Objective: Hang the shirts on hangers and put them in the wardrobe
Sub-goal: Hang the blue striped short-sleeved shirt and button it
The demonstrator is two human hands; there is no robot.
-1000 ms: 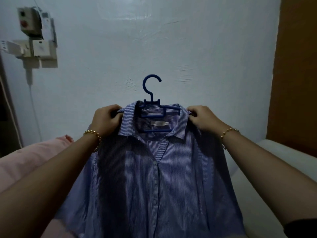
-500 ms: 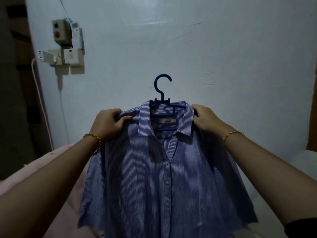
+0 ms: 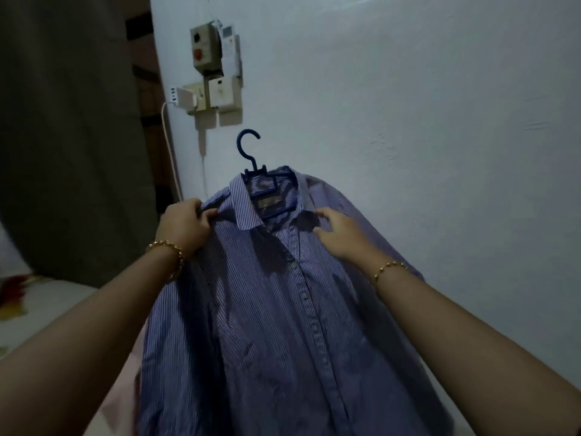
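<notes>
A blue-and-white striped shirt [image 3: 283, 325] hangs on a blue plastic hanger [image 3: 251, 158], whose hook sticks up above the collar, tilted left. My left hand [image 3: 185, 226] grips the shirt's left shoulder by the collar and holds it up. The fingers of my right hand [image 3: 338, 232] lie spread and fairly straight on the right side of the collar. The shirt's front faces me, buttoned down the middle. The lower hem is cut off by the frame.
A pale wall [image 3: 408, 89] stands right behind the shirt. On it sit a switch box and sockets [image 3: 213, 67] with a charger cable running down. A dark curtain or panel [image 3: 69, 136] fills the left. A light bed surface [image 3: 41, 306] lies at lower left.
The view has swung left and the shirt now tilts with its hook leaning left. My right hand let go of the shoulder and now rests with straight fingers by the collar.
</notes>
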